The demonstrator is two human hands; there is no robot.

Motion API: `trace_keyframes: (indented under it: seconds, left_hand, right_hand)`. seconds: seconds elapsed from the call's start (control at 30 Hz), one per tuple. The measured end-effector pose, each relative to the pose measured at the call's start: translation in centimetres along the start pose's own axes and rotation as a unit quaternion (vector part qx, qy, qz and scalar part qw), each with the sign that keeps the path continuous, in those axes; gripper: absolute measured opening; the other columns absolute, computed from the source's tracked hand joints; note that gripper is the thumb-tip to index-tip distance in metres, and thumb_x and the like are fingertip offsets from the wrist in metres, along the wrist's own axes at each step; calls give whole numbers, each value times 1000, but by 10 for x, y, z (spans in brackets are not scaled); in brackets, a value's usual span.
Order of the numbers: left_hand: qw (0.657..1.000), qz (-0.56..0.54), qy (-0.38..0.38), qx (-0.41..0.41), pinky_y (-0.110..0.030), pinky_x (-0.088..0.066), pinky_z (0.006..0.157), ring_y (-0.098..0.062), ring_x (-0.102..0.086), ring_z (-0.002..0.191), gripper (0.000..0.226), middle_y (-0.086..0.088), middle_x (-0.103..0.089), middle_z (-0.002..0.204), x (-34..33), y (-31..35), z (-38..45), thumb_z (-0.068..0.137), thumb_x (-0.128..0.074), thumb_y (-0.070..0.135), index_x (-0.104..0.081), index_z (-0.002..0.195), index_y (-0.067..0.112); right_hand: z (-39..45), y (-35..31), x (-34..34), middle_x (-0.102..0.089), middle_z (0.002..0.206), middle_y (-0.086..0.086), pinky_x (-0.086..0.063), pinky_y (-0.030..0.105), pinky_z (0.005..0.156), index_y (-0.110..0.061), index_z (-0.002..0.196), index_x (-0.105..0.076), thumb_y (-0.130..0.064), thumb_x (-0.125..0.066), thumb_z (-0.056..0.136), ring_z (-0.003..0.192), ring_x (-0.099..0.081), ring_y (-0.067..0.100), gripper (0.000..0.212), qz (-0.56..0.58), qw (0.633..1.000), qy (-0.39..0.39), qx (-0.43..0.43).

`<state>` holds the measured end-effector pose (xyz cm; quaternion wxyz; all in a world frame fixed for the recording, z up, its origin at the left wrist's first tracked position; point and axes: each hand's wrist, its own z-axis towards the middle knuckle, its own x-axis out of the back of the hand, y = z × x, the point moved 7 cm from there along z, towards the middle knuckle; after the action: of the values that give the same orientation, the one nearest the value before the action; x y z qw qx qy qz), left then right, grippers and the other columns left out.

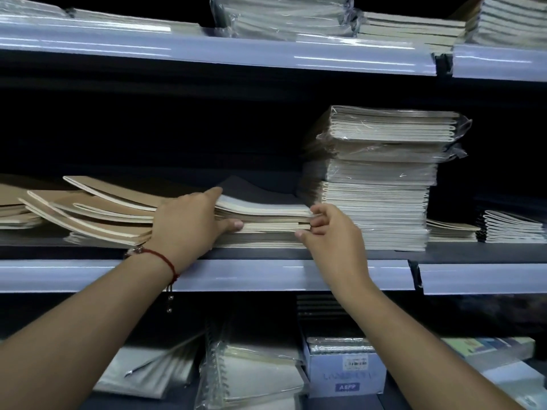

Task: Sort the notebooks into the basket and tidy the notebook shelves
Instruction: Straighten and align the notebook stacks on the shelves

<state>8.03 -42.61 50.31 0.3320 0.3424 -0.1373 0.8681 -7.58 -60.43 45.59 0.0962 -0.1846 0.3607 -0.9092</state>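
Middle shelf (266, 255): our left hand (189, 223) grips the thin notebook stack (266, 213); right hand (328, 232) pinches its corner. Light, floppy, slippery covers, we judge; support from beneath.

From my remote seat I saw a red string bracelet (161, 257) with small beads dangling from it, a pale blue box (344, 377) labelled in blue on the bottom level, and a pen-like stick (164, 355) that lay slanted across wrapped white packs at lower left.
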Motion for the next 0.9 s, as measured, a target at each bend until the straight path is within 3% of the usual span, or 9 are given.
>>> trace_keyframes:
  seconds: [0.17, 0.23, 0.3, 0.37, 0.47, 0.6, 0.7, 0.8, 0.9]
  left_hand:
    - [997, -41, -54, -22, -35, -46, 77, -27, -62, 108, 104, -3, -63, 124, 1, -3, 3, 78, -52, 80, -11, 158, 27]
    - [999, -3, -48, -19, -40, -46, 95, -27, -58, 117, 105, -4, -60, 130, 8, -7, -2, 81, -57, 74, -8, 158, 21]
    - [995, 95, 5, -22, -46, -37, 109, -30, -52, 124, 90, -7, -58, 132, 19, -14, -7, 86, -63, 61, -27, 154, 14]
    - [992, 102, 66, -34, -50, -42, 97, -36, -55, 110, 62, -11, -62, 116, 30, -14, -22, 84, -71, 44, -56, 134, 12]
    - [982, -74, 168, -51, -40, -43, 75, -28, -53, 88, 23, -4, -57, 93, 46, 8, -65, 88, -66, 30, -65, 104, 13]
    - [931, -354, 54, 75, -19, -33, 91, -7, -46, 115, 44, 11, -50, 126, 23, 38, -94, 96, -57, 36, -51, 138, 25]
    - [944, -305, 51, 112, -21, -31, 97, -11, -37, 129, 53, 6, -41, 144, 13, 43, -89, 97, -54, 36, -43, 146, 19]
    - [979, -171, 60, 96, -33, -40, 102, -21, -43, 124, 48, -2, -45, 139, 9, 47, -84, 98, -49, 36, -48, 140, 12]
    - [990, -111, 48, 77, -35, -40, 99, -24, -45, 120, 50, -5, -47, 135, 7, 43, -85, 100, -45, 36, -47, 140, 7]
  right_hand:
    - [2, -6, 2, -58, 95, -13, -49, 24, 72, -29, 104, -56, -26, -73, 88, 83, -60, 5, 24, -59, 997, 21, 43]
    - [0, -6, 0, -57, 97, -13, -48, 24, 72, -29, 108, -54, -24, -71, 90, 84, -59, 6, 25, -70, 996, 22, 53]
    - [-3, -8, -2, -54, 105, -10, -49, 27, 76, -27, 115, -54, -23, -69, 91, 90, -59, 11, 28, -91, 993, 25, 77]
    - [-6, -16, -3, -51, 112, -3, -50, 34, 85, -22, 122, -56, -24, -71, 89, 98, -54, 17, 37, -168, 973, 53, 146]
    - [-6, -39, -14, -53, 124, 5, -41, 41, 99, -19, 132, -56, -32, -80, 78, 115, -48, 26, 60, -287, 921, 41, 262]
    - [8, -63, -47, -48, 143, 2, -35, 36, 106, -24, 146, -42, -39, -72, 85, 131, -44, 24, 70, -378, 866, -115, 307]
    - [15, -65, -53, -60, 129, -1, -46, 36, 95, -24, 140, -47, -36, -63, 91, 119, -55, 23, 53, -404, 848, -150, 308]
    - [13, -66, -54, -62, 125, 2, -51, 38, 87, -17, 137, -47, -30, -54, 95, 112, -61, 26, 44, -436, 818, -163, 338]
    - [13, -70, -52, -64, 120, 5, -50, 37, 77, -11, 134, -46, -23, -44, 96, 105, -64, 28, 40, -478, 776, -165, 376]
